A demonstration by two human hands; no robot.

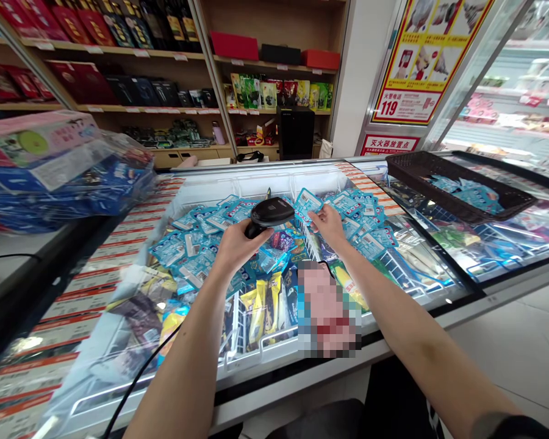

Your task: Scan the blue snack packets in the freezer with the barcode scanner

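Note:
My left hand (238, 247) is wrapped round the grip of a black barcode scanner (272, 211), whose head faces right over the freezer's glass top. A blue packet (307, 202) with a white label is pinched by its lower right corner in my right hand (328, 227), just right of the scanner. Many similar blue packets lie spread on the glass, one pile (196, 238) to the left and another pile (363, 213) to the right. A pixelated, phone-like pink object (327, 305) lies on the glass near the front edge.
A dark basket (462, 183) holding more blue packets stands on the right freezer. Plastic-wrapped boxes (59, 164) are stacked at the left. The scanner's black cable (141, 372) runs along my left forearm. Stocked shelves (165, 110) stand behind the freezer.

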